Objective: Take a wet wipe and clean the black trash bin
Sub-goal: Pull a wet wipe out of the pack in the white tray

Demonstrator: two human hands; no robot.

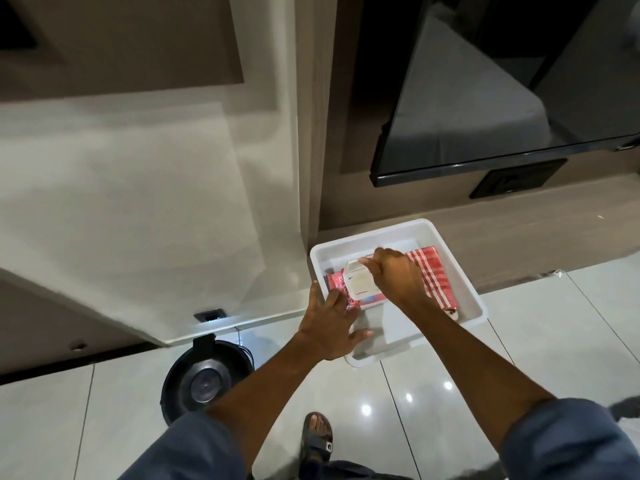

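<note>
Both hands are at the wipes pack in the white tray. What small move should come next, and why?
Probably pinch one wipe and pull it up. The right hand is at the raised lid of the wet wipes pack while the left hand steadies the pack in the white tray. The black trash bin is untouched.

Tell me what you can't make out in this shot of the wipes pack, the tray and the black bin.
All in the head view:
- Wipes pack: the right hand covers its opening, so whether a wipe is gripped is unclear; the left hand covers its near end, and the label is too blurred to read.
- Red checked cloth: partly behind the right hand.
- White tray: near-left rim hidden by the left hand.
- Black trash bin: near side hidden by the left forearm and sleeve.
</note>
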